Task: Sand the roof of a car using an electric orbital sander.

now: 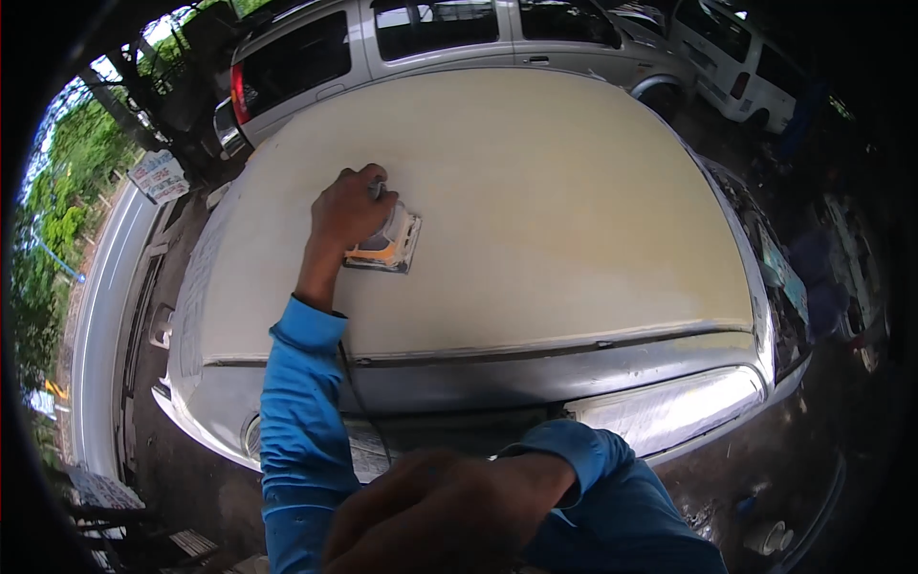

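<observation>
My left hand (356, 212) grips a power sander (384, 251) that rests on a broad, pale cream vehicle panel (535, 201), left of its middle. A dark cord (356, 387) runs from the sander's side down over the panel's near edge, across the bare grey metal strip (488, 378). My right hand (445, 512) is low in the centre, close to me, with its fingers curled; what it holds, if anything, is hidden. Below the strip are dark and light shiny sections (660, 411) of the vehicle.
A silver vehicle (440, 33) stands beyond the panel, with a white one (712, 53) at the back right. A road (105, 277), greenery and a sign (158, 175) are at the left. A cylindrical object (765, 536) and hose-like lines lie on the dark ground at lower right.
</observation>
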A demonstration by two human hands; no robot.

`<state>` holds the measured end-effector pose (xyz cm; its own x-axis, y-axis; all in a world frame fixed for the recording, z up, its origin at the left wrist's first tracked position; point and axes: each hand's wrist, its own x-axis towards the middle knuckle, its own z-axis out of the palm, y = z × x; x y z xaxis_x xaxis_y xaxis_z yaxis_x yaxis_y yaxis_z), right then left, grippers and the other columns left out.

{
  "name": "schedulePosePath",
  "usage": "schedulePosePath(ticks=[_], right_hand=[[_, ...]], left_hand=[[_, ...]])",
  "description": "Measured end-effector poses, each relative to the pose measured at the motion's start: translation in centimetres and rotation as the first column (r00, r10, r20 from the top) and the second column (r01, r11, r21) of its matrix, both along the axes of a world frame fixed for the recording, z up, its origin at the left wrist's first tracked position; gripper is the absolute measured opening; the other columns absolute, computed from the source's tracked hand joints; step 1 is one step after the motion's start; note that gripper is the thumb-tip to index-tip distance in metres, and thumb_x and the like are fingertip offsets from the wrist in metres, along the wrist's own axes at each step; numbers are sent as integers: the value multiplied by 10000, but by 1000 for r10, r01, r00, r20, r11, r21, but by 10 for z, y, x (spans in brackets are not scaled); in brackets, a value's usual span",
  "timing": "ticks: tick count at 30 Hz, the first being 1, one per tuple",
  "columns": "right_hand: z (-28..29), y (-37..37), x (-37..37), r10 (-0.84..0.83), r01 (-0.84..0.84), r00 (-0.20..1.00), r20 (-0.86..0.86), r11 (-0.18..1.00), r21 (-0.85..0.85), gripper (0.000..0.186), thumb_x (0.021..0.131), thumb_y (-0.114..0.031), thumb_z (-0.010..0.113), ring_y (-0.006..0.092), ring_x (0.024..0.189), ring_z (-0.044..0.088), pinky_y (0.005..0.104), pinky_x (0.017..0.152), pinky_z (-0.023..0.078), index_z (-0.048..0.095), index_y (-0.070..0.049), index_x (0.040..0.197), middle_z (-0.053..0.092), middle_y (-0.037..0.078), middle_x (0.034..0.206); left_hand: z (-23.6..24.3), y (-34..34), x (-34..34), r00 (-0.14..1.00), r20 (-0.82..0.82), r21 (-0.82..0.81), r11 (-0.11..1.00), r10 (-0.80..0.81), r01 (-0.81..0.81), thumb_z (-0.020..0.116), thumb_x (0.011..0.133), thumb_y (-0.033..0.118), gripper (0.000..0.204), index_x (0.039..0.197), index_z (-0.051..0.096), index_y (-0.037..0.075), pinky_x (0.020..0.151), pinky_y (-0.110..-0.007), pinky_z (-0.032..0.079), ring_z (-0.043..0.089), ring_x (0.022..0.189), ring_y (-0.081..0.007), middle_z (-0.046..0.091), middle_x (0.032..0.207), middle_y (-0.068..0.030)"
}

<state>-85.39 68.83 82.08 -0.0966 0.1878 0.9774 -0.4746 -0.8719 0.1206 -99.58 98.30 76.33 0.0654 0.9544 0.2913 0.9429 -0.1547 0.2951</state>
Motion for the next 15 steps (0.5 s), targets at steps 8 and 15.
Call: schedulePosePath(ticks=[8, 15], right_hand=[[-27, -4, 33, -785, 587, 319, 530, 603, 540, 228, 985, -153, 638, 273, 849, 685, 372, 748, 561, 656, 43, 1101, 685, 186, 1051], [-14, 2, 57, -910, 743, 138, 390, 355, 567, 197, 987, -144, 626, 271, 870, 681, 371, 764, 570, 658, 17, 1097, 674, 167, 1071]], left_hand=[[1, -9, 8, 999, 27, -1, 999, 44, -44, 680, 797, 420, 421, 1166, 700, 217, 870, -467, 547, 689, 1006, -348, 650, 1138, -153], [-3, -21, 5, 998, 56, 22, 1000, 20, -21, 692, 786, 403, 418, 1153, 706, 205, 843, -462, 544, 683, 964, -355, 644, 1102, -151]])
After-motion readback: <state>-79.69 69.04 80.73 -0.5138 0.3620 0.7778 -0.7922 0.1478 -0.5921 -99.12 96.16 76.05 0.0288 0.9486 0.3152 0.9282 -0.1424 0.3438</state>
